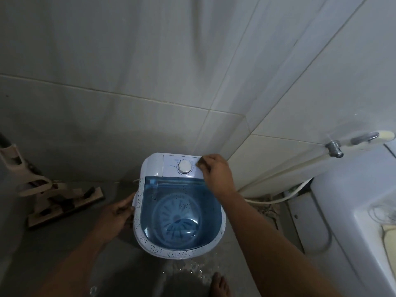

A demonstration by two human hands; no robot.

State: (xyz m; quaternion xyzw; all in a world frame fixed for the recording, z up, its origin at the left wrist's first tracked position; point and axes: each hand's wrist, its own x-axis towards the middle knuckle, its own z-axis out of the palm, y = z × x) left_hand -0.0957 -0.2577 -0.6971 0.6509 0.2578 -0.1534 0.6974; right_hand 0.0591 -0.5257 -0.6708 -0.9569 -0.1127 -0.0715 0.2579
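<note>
Well to the left of the washing machine (pixel 150 167) a mop (pixel 62 200) lies on the floor. The left hand (pixel 119 214) grips the machine's left side, fingers curled round its rim. The machine stands on the floor against the tiled wall, its blue lid (pixel 182 211) closed. On its back panel sits the dial (pixel 184 167), untouched. Just right of the dial, the right hand (pixel 215 168) clasps the machine's back right corner with bent fingers. The person seems to be steadying or shifting the machine. The next move probably calls for both hands to work together, keeping clear of the hose (pixel 278 174) to its right.
</note>
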